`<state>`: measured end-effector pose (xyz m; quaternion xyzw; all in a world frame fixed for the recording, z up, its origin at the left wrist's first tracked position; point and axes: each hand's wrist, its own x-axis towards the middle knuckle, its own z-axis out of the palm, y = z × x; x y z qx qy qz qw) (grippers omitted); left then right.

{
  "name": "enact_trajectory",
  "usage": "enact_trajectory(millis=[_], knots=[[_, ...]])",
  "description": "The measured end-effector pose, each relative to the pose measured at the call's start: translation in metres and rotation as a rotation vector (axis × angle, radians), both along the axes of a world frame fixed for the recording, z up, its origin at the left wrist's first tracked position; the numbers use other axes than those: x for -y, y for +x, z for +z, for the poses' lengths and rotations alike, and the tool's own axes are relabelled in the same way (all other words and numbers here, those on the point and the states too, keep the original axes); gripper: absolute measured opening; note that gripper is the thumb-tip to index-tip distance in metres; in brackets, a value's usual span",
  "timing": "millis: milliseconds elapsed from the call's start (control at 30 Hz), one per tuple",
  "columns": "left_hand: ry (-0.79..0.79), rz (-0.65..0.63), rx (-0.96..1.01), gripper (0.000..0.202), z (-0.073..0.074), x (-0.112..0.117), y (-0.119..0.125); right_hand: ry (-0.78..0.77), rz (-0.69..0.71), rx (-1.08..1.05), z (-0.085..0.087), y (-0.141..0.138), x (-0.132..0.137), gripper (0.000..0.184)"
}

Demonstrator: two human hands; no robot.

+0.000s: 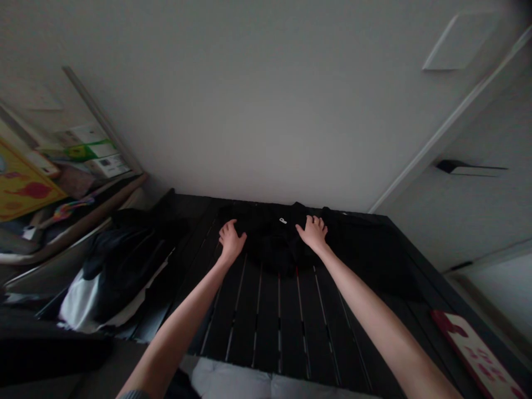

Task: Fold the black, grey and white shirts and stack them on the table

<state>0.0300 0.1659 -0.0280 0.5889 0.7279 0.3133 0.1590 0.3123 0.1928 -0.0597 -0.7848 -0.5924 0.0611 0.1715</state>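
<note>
Head view, with twelve o'clock straight ahead: a soft black fabric garment [274,244] lies at twelve o'clock on the far end of a dark slatted table [266,327]. Its long axis runs side to side, from about ten o'clock toward three o'clock, and a small white neck label [283,220] sits at its far edge, so the collar end points to twelve o'clock. The left hand [230,239] rests at the garment's near left side, its fingers [228,226] curved and loosely spread over the cloth. The right hand [312,233] lies on the cloth at the other side of the label, its fingers [316,223] also fanned out; neither hand clearly shows a pinch, so I cannot tell whether either is gripping. Black on dark table hides the garment's edges, and its sleeves and folds are hard to make out. A heap of dark and white clothing [120,271] sits at nine o'clock beside the table, and a red-and-white printed sign [476,354] lies at four o'clock, cut off by the frame
</note>
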Motion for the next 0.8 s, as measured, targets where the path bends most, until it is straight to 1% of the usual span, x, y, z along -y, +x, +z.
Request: enact_trajectory(millis=[67, 133, 233, 267, 333, 367, 400, 467, 500, 567, 667, 733, 800], knots=[[0.042, -0.190, -0.085, 0.039, 0.001, 0.023, 0.014, 0.080, 0.088, 0.036, 0.001, -0.005, 0.016, 0.054], [0.073, -0.374, -0.127, 0.034, 0.003, 0.044, 0.025, 0.170, 0.187, 0.041, 0.006, -0.009, 0.034, 0.047], [0.100, -0.654, -0.173, 0.042, 0.003, 0.066, 0.038, 0.234, 0.319, 0.003, 0.014, -0.013, 0.058, 0.039], [0.111, -0.720, -0.198, 0.047, 0.001, 0.071, 0.041, 0.237, 0.350, -0.009, 0.017, -0.013, 0.066, 0.037], [0.133, -0.789, -0.270, 0.058, -0.003, 0.076, 0.048, 0.241, 0.386, -0.023, 0.020, -0.015, 0.079, 0.034], [0.142, -0.801, -0.314, 0.059, -0.006, 0.076, 0.051, 0.245, 0.394, -0.028, 0.021, -0.015, 0.084, 0.033], [0.150, -0.809, -0.354, 0.055, -0.007, 0.077, 0.054, 0.251, 0.398, -0.034, 0.022, -0.015, 0.089, 0.032], [0.162, -0.819, -0.389, 0.036, -0.006, 0.078, 0.058, 0.263, 0.406, -0.049, 0.023, -0.015, 0.098, 0.031], [0.164, -0.822, -0.370, 0.028, -0.003, 0.080, 0.059, 0.268, 0.414, -0.055, 0.024, -0.015, 0.102, 0.031], [0.148, -0.808, -0.252, 0.023, 0.007, 0.086, 0.054, 0.274, 0.443, -0.069, 0.027, -0.014, 0.112, 0.030], [0.098, -0.701, 0.027, 0.024, 0.022, 0.102, 0.031, 0.290, 0.497, -0.096, 0.035, -0.016, 0.131, 0.037], [0.107, -0.586, 0.203, 0.023, 0.026, 0.115, 0.010, 0.291, 0.565, -0.095, 0.040, -0.022, 0.146, 0.051], [0.170, -0.459, 0.361, 0.023, 0.028, 0.127, -0.013, 0.245, 0.679, -0.070, 0.040, -0.034, 0.160, 0.068]])
